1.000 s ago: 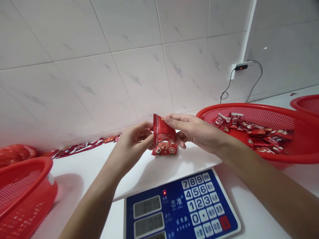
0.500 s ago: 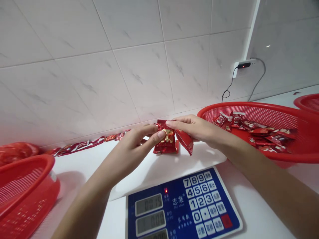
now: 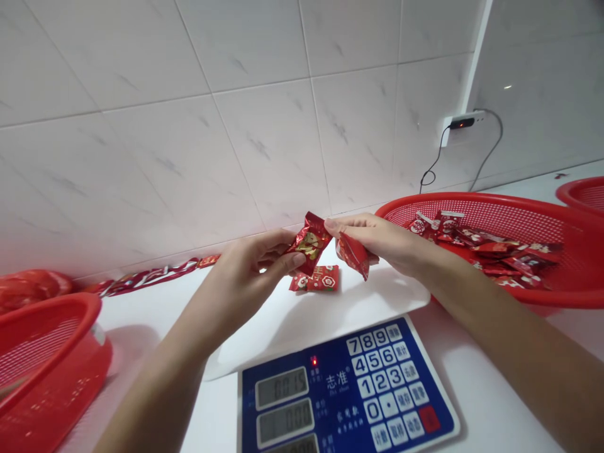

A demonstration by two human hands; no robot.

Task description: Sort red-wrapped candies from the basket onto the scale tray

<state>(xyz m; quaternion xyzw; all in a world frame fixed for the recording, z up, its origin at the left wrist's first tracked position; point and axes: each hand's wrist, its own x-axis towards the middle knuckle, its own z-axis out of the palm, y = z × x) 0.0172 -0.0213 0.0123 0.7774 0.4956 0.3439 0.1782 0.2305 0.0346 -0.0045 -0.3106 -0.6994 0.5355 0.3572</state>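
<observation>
Above the white pan (image 3: 387,292) of a digital scale (image 3: 340,402), my left hand (image 3: 245,270) pinches a shiny red snack packet (image 3: 309,245) with a gold print. The fingertips of my right hand (image 3: 372,239) touch that packet's upper right corner. Under the right fingers hangs a second red packet (image 3: 353,255), tilted downward and partly covered by the hand. Directly below, a red packet (image 3: 324,278) with white flower prints lies on the pan, its left part overlapped by the held packet. The scale's upper display reads about 0.015.
To the right stands a red mesh basket (image 3: 472,201) with several red packets inside; part of another basket (image 3: 585,192) shows beyond. A red basket (image 3: 85,314) is at the left, near a red bag (image 3: 38,286). Packet strips (image 3: 155,277) lie along the tiled wall, where a socket (image 3: 465,123) carries cables.
The gold-printed packet has been raised and tilted off the pan by my left hand, showing the packet beneath. My right hand has shifted slightly, keeping its own packet.
</observation>
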